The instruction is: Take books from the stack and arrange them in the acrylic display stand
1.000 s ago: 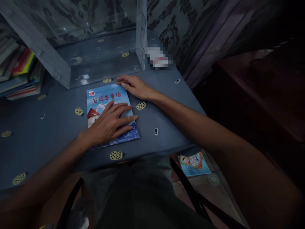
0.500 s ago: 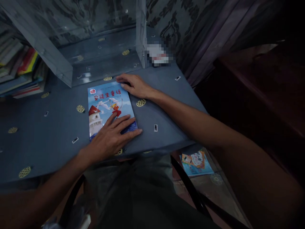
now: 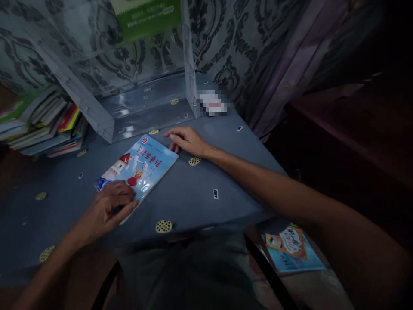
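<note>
A blue storybook (image 3: 153, 172) with red lettering, a red-roofed tower and white birds on its cover lies slanted on the table. My left hand (image 3: 111, 204) is on its near end, fingers bent over the cover and thumb along the lower right edge. What lies beneath that palm is hidden. At the book's far right corner is my right hand (image 3: 187, 141), its fingers loosely curved and apart, holding nothing; the fingertips are at or just beside the corner.
A clear acrylic stand (image 3: 109, 129) rises behind the book, with a green printed sheet (image 3: 151, 19) above. Stacked books (image 3: 48, 125) fill the left back. A pixelated object (image 3: 213, 103) lies at the back right. Another book (image 3: 293, 247) sits low, beyond the patterned tablecloth's (image 3: 193, 198) edge.
The book has turned clockwise, its near end swinging left with my left hand, whose fingers are now more bent. My right hand stays by the far corner. The view has tilted up.
</note>
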Motion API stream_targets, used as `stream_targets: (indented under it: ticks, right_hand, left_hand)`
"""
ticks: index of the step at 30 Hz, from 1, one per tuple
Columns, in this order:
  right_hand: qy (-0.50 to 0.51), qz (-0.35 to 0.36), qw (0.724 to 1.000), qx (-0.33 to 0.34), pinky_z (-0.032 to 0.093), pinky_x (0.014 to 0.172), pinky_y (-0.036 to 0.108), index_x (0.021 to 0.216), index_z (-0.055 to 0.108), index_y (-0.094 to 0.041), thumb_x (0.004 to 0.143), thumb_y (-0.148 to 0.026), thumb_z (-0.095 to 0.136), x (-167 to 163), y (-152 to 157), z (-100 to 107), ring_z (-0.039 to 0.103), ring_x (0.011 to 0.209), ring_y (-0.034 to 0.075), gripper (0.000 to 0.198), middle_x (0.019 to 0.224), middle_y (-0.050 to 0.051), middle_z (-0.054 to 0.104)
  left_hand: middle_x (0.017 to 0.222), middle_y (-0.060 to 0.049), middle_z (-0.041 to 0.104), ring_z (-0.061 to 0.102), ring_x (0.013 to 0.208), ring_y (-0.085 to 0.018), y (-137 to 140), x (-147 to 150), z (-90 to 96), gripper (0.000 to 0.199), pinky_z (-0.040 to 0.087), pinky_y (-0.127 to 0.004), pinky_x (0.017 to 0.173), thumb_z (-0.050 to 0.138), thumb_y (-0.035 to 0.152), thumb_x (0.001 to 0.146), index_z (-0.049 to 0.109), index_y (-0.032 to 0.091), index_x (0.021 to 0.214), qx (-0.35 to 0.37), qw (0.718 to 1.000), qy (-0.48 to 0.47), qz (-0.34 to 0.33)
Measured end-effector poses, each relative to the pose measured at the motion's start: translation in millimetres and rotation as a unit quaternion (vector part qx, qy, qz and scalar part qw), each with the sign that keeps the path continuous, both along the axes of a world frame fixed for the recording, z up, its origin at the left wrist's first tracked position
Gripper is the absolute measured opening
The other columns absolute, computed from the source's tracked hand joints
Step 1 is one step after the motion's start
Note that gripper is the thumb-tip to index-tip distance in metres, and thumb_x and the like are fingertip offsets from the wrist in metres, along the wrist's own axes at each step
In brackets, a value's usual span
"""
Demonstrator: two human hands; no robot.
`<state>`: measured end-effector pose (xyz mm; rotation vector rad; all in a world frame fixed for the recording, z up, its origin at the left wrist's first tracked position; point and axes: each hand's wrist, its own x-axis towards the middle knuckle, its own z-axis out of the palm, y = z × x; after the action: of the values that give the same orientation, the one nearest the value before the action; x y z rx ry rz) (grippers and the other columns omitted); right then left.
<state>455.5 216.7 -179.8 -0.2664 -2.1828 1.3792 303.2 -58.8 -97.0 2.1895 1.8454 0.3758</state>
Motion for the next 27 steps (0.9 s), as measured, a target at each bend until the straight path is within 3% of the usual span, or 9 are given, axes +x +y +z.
stream_targets:
  ticks: [2, 5, 9, 13, 19, 27]
  right_hand:
    - [0.007, 0.017, 1.000, 0.002, 0.052, 0.061, 0.020, 0.108, 0.067, -0.013, 0.098, -0.019, 0.047, 0, -5, 0, 0.064, 0.056, 0.008, 0.023, 0.071, -0.001, 0.070]
    - [0.015, 0.026, 1.000, -0.002, 0.052, 0.062, 0.021, 0.106, 0.067, -0.013, 0.098, -0.019, 0.047, 0, -7, 0, 0.064, 0.056, 0.008, 0.022, 0.070, -0.002, 0.069]
    - [0.018, 0.022, 1.000, -0.007, 0.052, 0.064, 0.022, 0.105, 0.068, -0.012, 0.097, -0.018, 0.046, -1, -7, 0, 0.064, 0.058, 0.009, 0.024, 0.072, 0.000, 0.069]
    - [0.019, 0.008, 1.000, 0.004, 0.054, 0.072, 0.026, 0.105, 0.070, -0.012, 0.094, -0.015, 0.046, 2, -9, 3, 0.066, 0.067, 0.012, 0.026, 0.077, 0.001, 0.072]
    - [0.044, 0.015, 0.999, -0.025, 0.054, 0.079, 0.028, 0.104, 0.071, -0.013, 0.095, -0.018, 0.049, 19, -14, 4, 0.070, 0.080, 0.014, 0.025, 0.085, 0.004, 0.076]
    - [0.022, 0.049, 0.997, -0.058, 0.054, 0.077, 0.026, 0.101, 0.074, -0.012, 0.094, -0.019, 0.054, 27, -15, 12, 0.072, 0.080, 0.014, 0.022, 0.083, 0.004, 0.077]
  left_hand:
    - [0.078, -0.004, 0.070, 0.067, 0.075, -0.019, 6, 0, -1.9, 0.038, 0.053, -0.033, 0.074, 0.046, 0.038, 0.100, 0.064, 0.022, 0.071, 0.005, 0.998, 0.029, 0.063]
    - [0.082, -0.004, 0.067, 0.065, 0.076, -0.020, 29, 16, -10.9, 0.035, 0.051, -0.034, 0.071, 0.044, 0.043, 0.101, 0.062, 0.021, 0.080, 0.029, 0.990, 0.079, 0.112]
    - [0.107, -0.012, 0.068, 0.063, 0.102, -0.030, 73, 42, -24.1, 0.028, 0.052, -0.042, 0.084, 0.052, 0.043, 0.098, 0.063, 0.018, 0.104, 0.070, 0.972, 0.196, 0.104]
    - [0.108, -0.015, 0.069, 0.063, 0.103, -0.033, 99, 54, -29.6, 0.029, 0.052, -0.042, 0.080, 0.052, 0.042, 0.099, 0.062, 0.016, 0.106, 0.067, 0.945, 0.302, 0.101]
    - [0.104, -0.016, 0.073, 0.068, 0.094, -0.032, 101, 58, -32.0, 0.033, 0.050, -0.036, 0.063, 0.041, 0.037, 0.103, 0.065, 0.015, 0.102, 0.048, 0.941, 0.314, 0.120]
    - [0.111, -0.015, 0.076, 0.072, 0.096, -0.031, 100, 54, -36.5, 0.037, 0.050, -0.035, 0.061, 0.038, 0.035, 0.104, 0.068, 0.013, 0.109, 0.074, 0.946, 0.295, 0.115]
